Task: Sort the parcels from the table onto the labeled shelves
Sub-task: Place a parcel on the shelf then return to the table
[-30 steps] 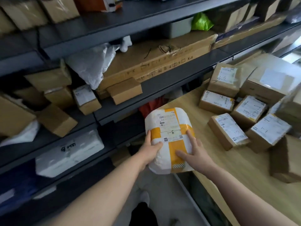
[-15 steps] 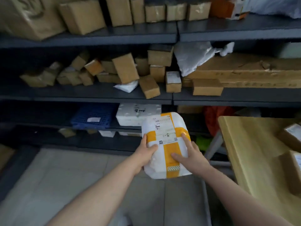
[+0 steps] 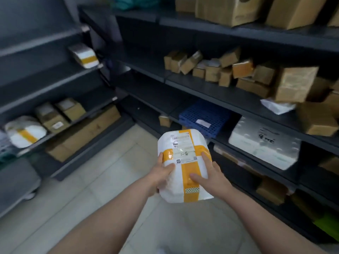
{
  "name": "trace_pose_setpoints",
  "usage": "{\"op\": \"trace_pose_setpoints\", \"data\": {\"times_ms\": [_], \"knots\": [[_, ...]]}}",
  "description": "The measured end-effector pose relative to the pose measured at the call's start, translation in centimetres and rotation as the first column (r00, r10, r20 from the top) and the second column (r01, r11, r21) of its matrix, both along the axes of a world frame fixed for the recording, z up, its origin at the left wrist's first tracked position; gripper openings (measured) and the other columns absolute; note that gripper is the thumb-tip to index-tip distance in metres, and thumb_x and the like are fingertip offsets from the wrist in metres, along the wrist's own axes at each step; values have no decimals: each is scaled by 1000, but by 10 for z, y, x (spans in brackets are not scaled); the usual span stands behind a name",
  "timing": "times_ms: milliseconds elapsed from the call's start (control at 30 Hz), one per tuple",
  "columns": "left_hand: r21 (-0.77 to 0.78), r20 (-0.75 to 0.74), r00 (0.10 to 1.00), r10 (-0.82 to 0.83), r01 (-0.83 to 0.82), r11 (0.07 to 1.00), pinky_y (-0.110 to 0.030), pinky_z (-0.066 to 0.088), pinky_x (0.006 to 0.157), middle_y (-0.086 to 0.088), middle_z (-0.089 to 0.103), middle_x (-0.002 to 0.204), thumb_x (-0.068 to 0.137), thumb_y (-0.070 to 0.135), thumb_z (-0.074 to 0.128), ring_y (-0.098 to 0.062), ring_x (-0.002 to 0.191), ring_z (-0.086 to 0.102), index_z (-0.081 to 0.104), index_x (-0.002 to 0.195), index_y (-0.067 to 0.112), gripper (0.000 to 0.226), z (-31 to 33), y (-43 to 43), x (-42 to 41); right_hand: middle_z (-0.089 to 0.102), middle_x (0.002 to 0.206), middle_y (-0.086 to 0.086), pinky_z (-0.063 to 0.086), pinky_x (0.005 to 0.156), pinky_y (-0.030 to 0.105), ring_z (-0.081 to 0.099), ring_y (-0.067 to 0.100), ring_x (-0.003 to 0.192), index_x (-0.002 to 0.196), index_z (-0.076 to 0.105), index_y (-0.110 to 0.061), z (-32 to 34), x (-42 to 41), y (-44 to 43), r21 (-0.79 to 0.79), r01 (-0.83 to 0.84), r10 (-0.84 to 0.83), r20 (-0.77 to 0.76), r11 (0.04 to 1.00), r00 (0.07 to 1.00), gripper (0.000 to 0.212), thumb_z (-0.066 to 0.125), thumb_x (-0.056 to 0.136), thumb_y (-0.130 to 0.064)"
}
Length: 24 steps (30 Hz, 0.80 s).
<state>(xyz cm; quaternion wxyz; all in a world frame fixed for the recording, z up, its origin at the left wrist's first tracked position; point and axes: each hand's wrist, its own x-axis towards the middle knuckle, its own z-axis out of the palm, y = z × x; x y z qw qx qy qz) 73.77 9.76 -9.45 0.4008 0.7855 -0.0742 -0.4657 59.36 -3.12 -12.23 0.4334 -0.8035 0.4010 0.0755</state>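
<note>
A white parcel crossed with orange tape was held in front of the body, above the tiled floor and clear of every shelf. It was gripped at its left edge by the left hand, with the thumb laid on the orange band. Its right edge was held by the right hand, thumb and forefinger resting on the top face.

A printed shipping label with a barcode was stuck to the upper half; its small print could not be read. Below it, "1-8" was written by hand on a pale strip, and a small square code was printed underneath.

Dark grey shelves were seen to the right and ahead. On the middle level a jumble of cardboard boxes was piled. Lower down, a blue plastic pallet bearing a white slip was stored just beside a white foam box marked with dark handwriting too blurred to read.

On the left-hand rack, two more white parcels bound with orange tape were kept on separate levels.
</note>
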Motion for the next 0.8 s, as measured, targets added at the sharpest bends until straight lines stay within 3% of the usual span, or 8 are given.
{"op": "trace_pose_setpoints", "data": {"times_ms": [233, 433, 533, 667, 800], "knots": [[36, -10, 978, 210, -209, 977, -43, 40, 81, -1, 40, 149, 101, 39, 46, -24, 105, 46, 2, 153, 46, 68, -4, 75, 112, 13, 157, 5, 29, 113, 47, 25, 28, 141, 149, -9, -46, 0, 137, 51, 47, -208, 207, 26, 977, 978, 95, 60, 85, -58], [-1, -43, 932, 360, -360, 933, -48, 42, 86, 0, 41, 148, 101, 40, 47, -26, 110, 50, 1, 153, 45, 69, -8, 113, 167, 16, 157, -3, 32, 110, 42, 29, 24, 139, 152, -4, -41, 2, 219, 68, -14, -374, 375, 29, 927, 927, 93, 60, 86, -56], [4, -45, 908, 416, -416, 909, -48, 42, 85, -1, 38, 151, 101, 40, 46, -26, 109, 48, 1, 153, 44, 69, -9, 121, 193, 14, 159, -4, 32, 111, 43, 28, 24, 141, 152, -3, -40, -2, 257, 70, -31, -446, 446, 26, 895, 895, 93, 59, 86, -57], [21, -17, 874, 486, -486, 874, -53, 41, 93, -2, 36, 153, 102, 39, 45, -31, 122, 46, 1, 154, 43, 68, -9, 116, 242, 15, 158, -2, 31, 112, 45, 26, 24, 142, 152, -2, -40, -10, 321, 59, 22, -508, 505, 79, 861, 859, 94, 61, 85, -55], [23, 17, 829, 559, -559, 829, -55, 40, 96, -2, 38, 151, 101, 40, 48, -29, 116, 47, 3, 153, 45, 69, -7, 98, 300, 15, 158, 1, 31, 111, 43, 26, 26, 141, 152, -2, -41, -11, 394, 36, 19, -569, 564, 108, 822, 818, 95, 63, 85, -55]]}}
